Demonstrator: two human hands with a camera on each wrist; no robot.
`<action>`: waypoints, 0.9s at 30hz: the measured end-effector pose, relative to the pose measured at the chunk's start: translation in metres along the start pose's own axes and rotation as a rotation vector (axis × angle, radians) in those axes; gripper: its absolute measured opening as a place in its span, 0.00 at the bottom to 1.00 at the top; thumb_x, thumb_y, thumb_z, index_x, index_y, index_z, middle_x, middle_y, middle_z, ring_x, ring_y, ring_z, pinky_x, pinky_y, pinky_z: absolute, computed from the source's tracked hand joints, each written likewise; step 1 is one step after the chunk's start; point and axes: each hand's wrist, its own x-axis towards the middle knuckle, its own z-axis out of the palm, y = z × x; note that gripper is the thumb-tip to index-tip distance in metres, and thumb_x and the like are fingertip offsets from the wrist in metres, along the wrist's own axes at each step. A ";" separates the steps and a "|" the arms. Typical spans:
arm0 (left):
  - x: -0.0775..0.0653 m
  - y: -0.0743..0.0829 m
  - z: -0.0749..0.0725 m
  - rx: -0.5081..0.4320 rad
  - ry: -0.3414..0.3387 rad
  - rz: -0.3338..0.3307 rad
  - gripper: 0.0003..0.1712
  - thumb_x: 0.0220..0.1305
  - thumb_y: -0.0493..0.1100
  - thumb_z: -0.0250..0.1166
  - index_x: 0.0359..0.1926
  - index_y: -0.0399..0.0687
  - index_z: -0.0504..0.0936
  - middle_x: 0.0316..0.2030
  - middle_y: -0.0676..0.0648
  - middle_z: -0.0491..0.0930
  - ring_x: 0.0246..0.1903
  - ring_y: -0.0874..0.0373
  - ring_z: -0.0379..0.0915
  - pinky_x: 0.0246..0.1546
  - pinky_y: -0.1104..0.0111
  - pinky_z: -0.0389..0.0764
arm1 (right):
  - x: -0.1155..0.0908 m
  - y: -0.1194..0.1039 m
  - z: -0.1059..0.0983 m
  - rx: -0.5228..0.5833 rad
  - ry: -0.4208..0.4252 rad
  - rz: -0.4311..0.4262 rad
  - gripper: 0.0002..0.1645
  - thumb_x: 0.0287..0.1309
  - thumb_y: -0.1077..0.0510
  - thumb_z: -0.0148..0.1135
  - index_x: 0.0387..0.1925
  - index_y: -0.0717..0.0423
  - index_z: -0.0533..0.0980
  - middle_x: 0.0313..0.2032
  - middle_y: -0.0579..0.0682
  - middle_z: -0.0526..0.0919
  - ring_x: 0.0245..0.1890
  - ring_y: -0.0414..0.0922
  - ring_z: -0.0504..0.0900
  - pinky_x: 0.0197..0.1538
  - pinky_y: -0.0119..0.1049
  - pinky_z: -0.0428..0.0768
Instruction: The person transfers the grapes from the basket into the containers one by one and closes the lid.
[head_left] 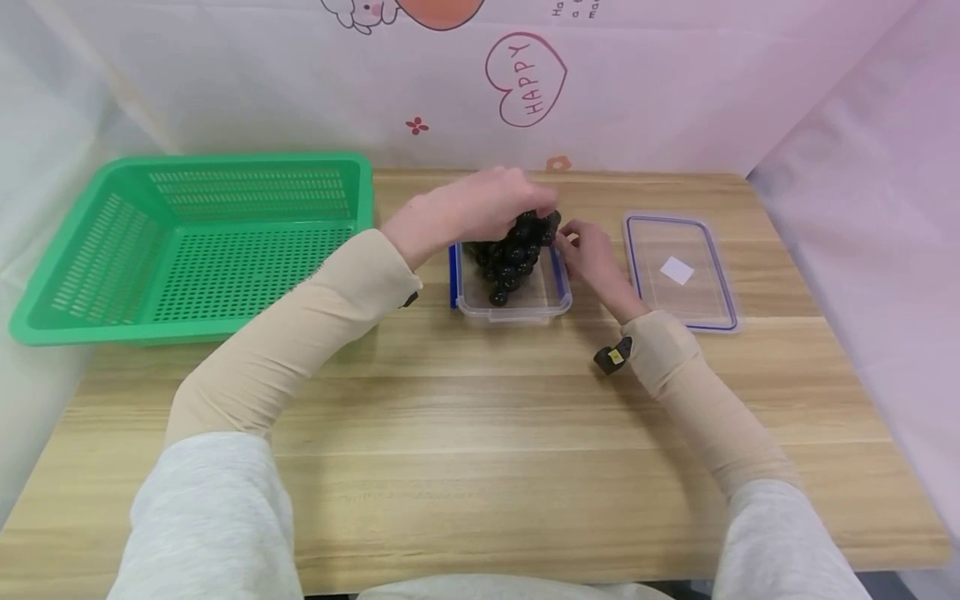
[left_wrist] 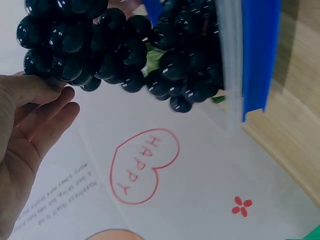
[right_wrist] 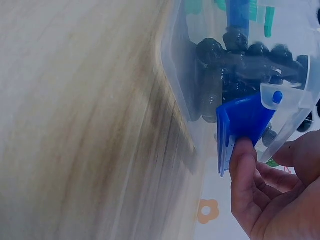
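My left hand (head_left: pixel 491 204) grips a bunch of dark grapes (head_left: pixel 517 254) from above. The grapes hang partly inside a clear plastic container (head_left: pixel 517 314), their lower tip over its floor. In the left wrist view my left thumb and fingers (left_wrist: pixel 62 97) pinch the upper end of the bunch (left_wrist: pixel 70 37), and some green shows among the grapes. At the container's right side my right hand (head_left: pixel 596 258) holds its edge. Seen from the right wrist, one fingertip presses a blue latch flap (right_wrist: pixel 242 120) that hangs down, while the thumb lies by the rim.
A large green slotted basket (head_left: pixel 247 267) stands on the wooden table (head_left: pixel 465 450) at the left. The clear lid (head_left: pixel 682 283) with a blue seal and a white square label lies at the right. Behind the table hangs a printed white cloth (head_left: pixel 637 92).
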 end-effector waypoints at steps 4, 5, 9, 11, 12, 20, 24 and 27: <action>0.001 0.000 0.011 0.044 -0.091 -0.017 0.19 0.60 0.23 0.52 0.47 0.45 0.77 0.46 0.44 0.82 0.49 0.48 0.78 0.52 0.61 0.78 | 0.000 -0.001 0.000 -0.012 -0.006 -0.007 0.18 0.68 0.56 0.48 0.45 0.68 0.75 0.27 0.62 0.81 0.12 0.34 0.71 0.17 0.26 0.70; 0.002 -0.001 0.013 0.048 -0.105 -0.020 0.19 0.60 0.23 0.52 0.47 0.46 0.77 0.47 0.45 0.82 0.49 0.49 0.78 0.52 0.61 0.78 | 0.000 -0.001 0.000 -0.013 -0.006 -0.008 0.18 0.68 0.56 0.48 0.45 0.68 0.75 0.28 0.63 0.81 0.12 0.34 0.71 0.17 0.25 0.70; 0.005 0.001 0.021 0.045 -0.134 -0.021 0.20 0.61 0.24 0.53 0.49 0.47 0.78 0.48 0.47 0.81 0.48 0.51 0.78 0.50 0.63 0.79 | -0.001 0.000 0.000 -0.016 -0.007 -0.009 0.18 0.69 0.56 0.48 0.45 0.69 0.75 0.32 0.66 0.81 0.13 0.34 0.71 0.18 0.25 0.71; 0.008 0.002 0.024 0.038 -0.140 -0.010 0.21 0.61 0.24 0.53 0.50 0.47 0.77 0.48 0.47 0.81 0.49 0.52 0.78 0.52 0.64 0.78 | 0.000 0.000 0.000 -0.001 -0.008 0.007 0.17 0.68 0.58 0.47 0.45 0.69 0.75 0.34 0.68 0.81 0.15 0.37 0.73 0.18 0.25 0.72; 0.009 0.003 0.026 0.035 -0.146 -0.002 0.22 0.60 0.24 0.54 0.51 0.47 0.77 0.49 0.47 0.81 0.49 0.53 0.77 0.52 0.64 0.78 | 0.000 0.000 0.001 0.004 -0.010 0.012 0.16 0.68 0.59 0.47 0.46 0.69 0.74 0.35 0.69 0.81 0.16 0.38 0.74 0.18 0.25 0.73; 0.015 0.012 0.041 0.017 -0.200 0.045 0.29 0.58 0.22 0.55 0.57 0.50 0.74 0.50 0.50 0.79 0.50 0.55 0.74 0.50 0.65 0.77 | 0.001 0.002 0.001 0.015 -0.024 0.015 0.15 0.65 0.62 0.50 0.47 0.68 0.75 0.37 0.69 0.83 0.13 0.36 0.73 0.19 0.27 0.73; 0.017 0.013 0.048 0.054 -0.215 0.060 0.21 0.62 0.25 0.54 0.52 0.48 0.75 0.48 0.49 0.79 0.47 0.54 0.74 0.46 0.65 0.78 | 0.001 0.002 0.000 0.031 -0.031 0.034 0.19 0.68 0.57 0.48 0.49 0.68 0.74 0.40 0.69 0.82 0.17 0.39 0.76 0.22 0.29 0.77; 0.017 0.014 0.052 0.085 -0.228 0.055 0.16 0.64 0.28 0.54 0.49 0.46 0.76 0.47 0.48 0.79 0.44 0.53 0.75 0.43 0.66 0.78 | 0.001 0.002 0.000 0.046 -0.036 0.037 0.21 0.70 0.54 0.46 0.50 0.68 0.74 0.44 0.69 0.81 0.21 0.41 0.79 0.23 0.30 0.79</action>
